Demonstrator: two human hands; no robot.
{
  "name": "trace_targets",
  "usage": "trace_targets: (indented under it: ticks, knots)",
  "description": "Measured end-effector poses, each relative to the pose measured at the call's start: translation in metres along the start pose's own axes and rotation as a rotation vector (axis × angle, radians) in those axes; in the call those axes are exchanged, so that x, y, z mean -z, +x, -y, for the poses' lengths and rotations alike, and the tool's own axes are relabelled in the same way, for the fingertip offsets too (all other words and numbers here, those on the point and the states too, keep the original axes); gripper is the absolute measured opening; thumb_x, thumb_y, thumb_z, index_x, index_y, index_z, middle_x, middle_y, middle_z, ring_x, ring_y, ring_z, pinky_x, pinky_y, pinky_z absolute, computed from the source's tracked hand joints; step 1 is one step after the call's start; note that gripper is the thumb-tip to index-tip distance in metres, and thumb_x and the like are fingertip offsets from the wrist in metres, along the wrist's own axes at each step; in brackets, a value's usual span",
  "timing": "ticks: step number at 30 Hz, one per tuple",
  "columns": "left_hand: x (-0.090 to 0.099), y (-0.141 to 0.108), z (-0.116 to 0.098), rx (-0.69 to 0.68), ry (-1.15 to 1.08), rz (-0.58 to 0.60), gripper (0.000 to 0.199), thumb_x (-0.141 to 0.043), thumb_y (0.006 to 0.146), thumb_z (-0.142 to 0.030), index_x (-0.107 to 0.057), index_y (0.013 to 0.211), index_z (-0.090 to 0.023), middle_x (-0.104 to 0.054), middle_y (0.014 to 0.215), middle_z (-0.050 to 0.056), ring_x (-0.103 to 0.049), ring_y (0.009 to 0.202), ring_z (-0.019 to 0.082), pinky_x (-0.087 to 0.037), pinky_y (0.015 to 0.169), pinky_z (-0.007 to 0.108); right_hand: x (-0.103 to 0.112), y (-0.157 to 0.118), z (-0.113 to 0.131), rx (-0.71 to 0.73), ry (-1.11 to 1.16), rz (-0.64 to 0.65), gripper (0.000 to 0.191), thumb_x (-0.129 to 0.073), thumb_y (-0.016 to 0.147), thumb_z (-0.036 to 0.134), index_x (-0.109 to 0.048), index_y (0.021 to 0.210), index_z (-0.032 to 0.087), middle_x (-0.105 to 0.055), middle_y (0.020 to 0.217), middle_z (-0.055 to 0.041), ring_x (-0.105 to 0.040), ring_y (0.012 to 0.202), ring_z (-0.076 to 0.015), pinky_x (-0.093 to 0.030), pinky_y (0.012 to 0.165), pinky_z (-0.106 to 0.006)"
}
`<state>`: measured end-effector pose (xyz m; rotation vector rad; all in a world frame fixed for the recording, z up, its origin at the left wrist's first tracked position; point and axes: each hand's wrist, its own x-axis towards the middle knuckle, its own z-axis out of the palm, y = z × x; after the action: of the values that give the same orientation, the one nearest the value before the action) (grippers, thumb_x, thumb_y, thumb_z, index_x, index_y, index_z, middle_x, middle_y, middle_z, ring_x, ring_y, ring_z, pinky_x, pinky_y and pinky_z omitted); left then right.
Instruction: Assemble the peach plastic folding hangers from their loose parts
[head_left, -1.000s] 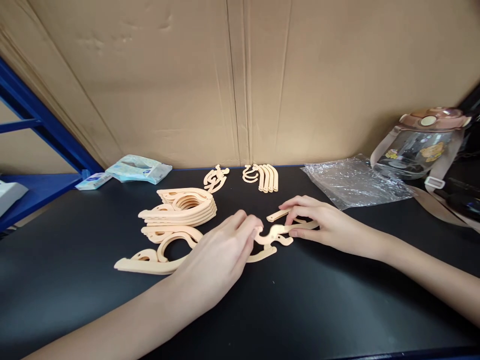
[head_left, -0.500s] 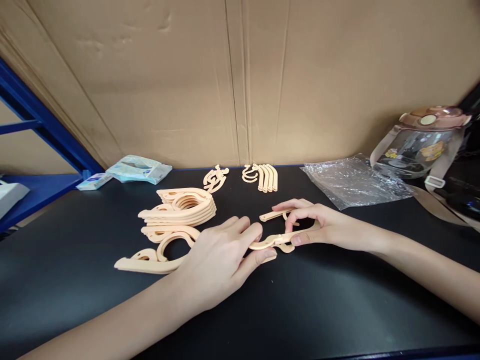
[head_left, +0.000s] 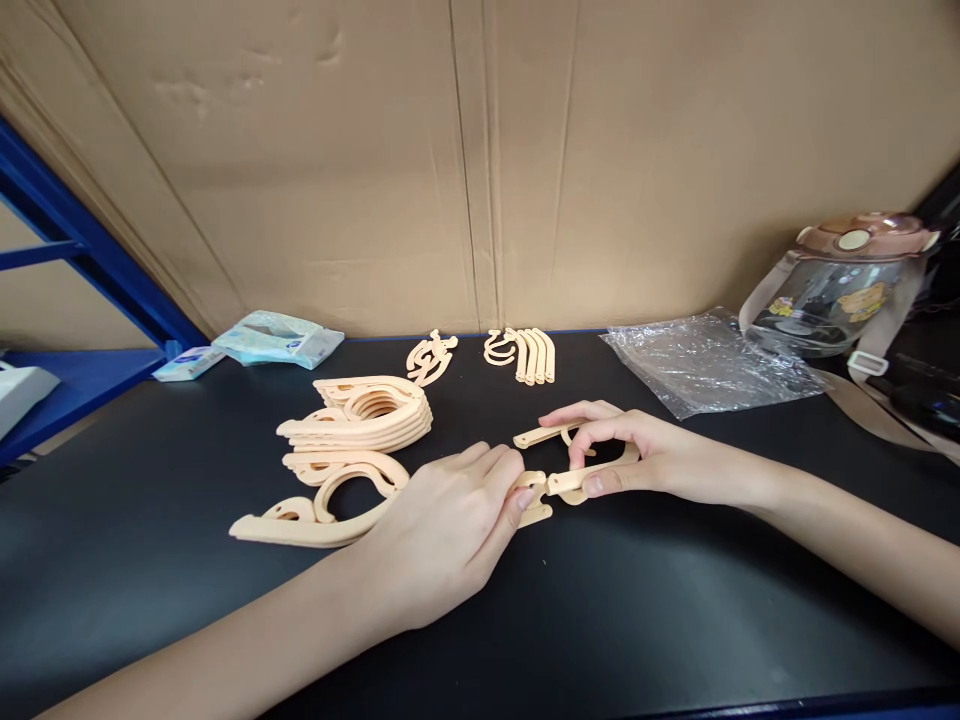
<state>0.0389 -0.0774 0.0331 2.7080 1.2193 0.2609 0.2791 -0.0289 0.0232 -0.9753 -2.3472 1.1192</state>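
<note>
Beige plastic parts lie on the black table. My left hand (head_left: 465, 520) is closed on a small beige piece (head_left: 534, 482), its fingers hiding much of it. To the right, my right hand (head_left: 626, 450) pinches a folded beige arm piece (head_left: 574, 484) between thumb and fingers; one end comes close to the left piece, and whether they touch is unclear. Left of my left hand lie curved beige folded pieces (head_left: 300, 530), with a stack of similar pieces (head_left: 360, 425) behind them.
Small beige hooks (head_left: 431, 358) and several curved strips (head_left: 536, 358) lie near the cardboard wall (head_left: 337, 180). Back left is a blue tissue pack (head_left: 277, 340). A clear plastic bag (head_left: 712, 362) and a strapped bottle (head_left: 840, 300) stand at the right.
The piece in my left hand has come apart from the one in my right hand, leaving a narrow gap. The left fingers have drawn in slightly and shifted down.
</note>
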Motion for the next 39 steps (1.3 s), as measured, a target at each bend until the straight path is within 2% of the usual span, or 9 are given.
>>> trace_targets:
  ticks: [3,6,9,17,23,28,31,39]
  knots:
    - [-0.003,0.000,0.000,0.030,-0.015,0.038,0.031,-0.022,0.102,-0.027,-0.041,0.079,-0.020,-0.052,0.075,0.000,-0.052,0.067,0.018,-0.037,0.060,0.029,0.000,0.001,0.000,-0.027,0.066,0.028,0.019,-0.067,0.082,0.046,-0.068,0.083,0.027,-0.049,0.140,-0.0003,-0.037,0.135,-0.0239,-0.028,0.112,-0.046]
    - [-0.006,0.000,-0.001,0.072,-0.016,0.052,0.028,-0.030,0.101,-0.034,-0.038,0.078,-0.021,-0.053,0.074,0.000,-0.054,0.065,0.018,-0.035,0.056,0.028,-0.002,0.001,0.001,-0.028,0.111,0.039,0.019,-0.068,0.082,0.045,-0.068,0.083,0.026,-0.048,0.141,0.0003,-0.036,0.135,-0.0239,-0.025,0.113,-0.045]
    - [-0.007,0.001,-0.003,0.092,-0.017,0.058,0.029,-0.038,0.099,-0.041,-0.038,0.078,-0.021,-0.057,0.075,0.000,-0.056,0.064,0.018,-0.033,0.053,0.027,-0.004,0.000,0.002,-0.018,0.135,0.037,0.018,-0.068,0.082,0.044,-0.067,0.083,0.026,-0.048,0.140,0.0008,-0.036,0.134,-0.0236,-0.025,0.112,-0.044]
    - [-0.008,0.003,-0.004,0.084,0.013,0.009,0.030,-0.032,0.101,-0.037,-0.041,0.077,-0.021,-0.056,0.066,-0.003,-0.056,0.053,0.016,-0.029,0.048,0.025,-0.005,0.000,0.004,-0.016,0.140,0.023,0.019,-0.067,0.082,0.044,-0.068,0.082,0.025,-0.049,0.139,0.0006,-0.039,0.132,-0.0236,-0.027,0.110,-0.044]
    - [-0.012,0.001,0.000,-0.039,0.164,-0.078,0.034,-0.025,0.103,-0.034,-0.042,0.077,-0.020,-0.058,0.061,-0.002,-0.057,0.047,0.016,-0.026,0.043,0.025,-0.008,0.000,0.005,-0.022,0.158,0.010,0.023,-0.066,0.081,0.047,-0.068,0.082,0.024,-0.049,0.139,-0.0024,-0.040,0.131,-0.0269,-0.027,0.110,-0.050]
    - [-0.014,0.002,0.005,-0.189,0.401,-0.229,0.042,-0.021,0.103,-0.036,-0.047,0.076,-0.018,-0.056,0.058,0.000,-0.058,0.047,0.016,-0.025,0.043,0.027,-0.010,-0.001,0.007,-0.029,0.194,0.007,0.019,-0.066,0.082,0.045,-0.067,0.083,0.025,-0.049,0.139,-0.0007,-0.043,0.129,-0.0248,-0.028,0.110,-0.049]
    - [-0.013,0.003,0.006,-0.227,0.490,-0.278,0.040,-0.025,0.103,-0.034,-0.049,0.077,-0.017,-0.056,0.058,-0.001,-0.057,0.046,0.016,-0.026,0.043,0.028,-0.009,-0.002,0.008,-0.031,0.198,0.019,0.018,-0.067,0.082,0.043,-0.066,0.083,0.026,-0.048,0.139,-0.0005,-0.043,0.129,-0.0246,-0.031,0.108,-0.048]
    - [-0.013,0.001,0.006,-0.301,0.590,-0.305,0.029,-0.040,0.097,-0.029,-0.050,0.072,-0.019,-0.057,0.061,-0.001,-0.057,0.049,0.016,-0.031,0.046,0.030,-0.012,-0.002,0.006,-0.023,0.195,0.040,0.018,-0.067,0.083,0.043,-0.065,0.089,0.026,-0.048,0.138,-0.0015,-0.044,0.127,-0.0230,-0.036,0.105,-0.042]
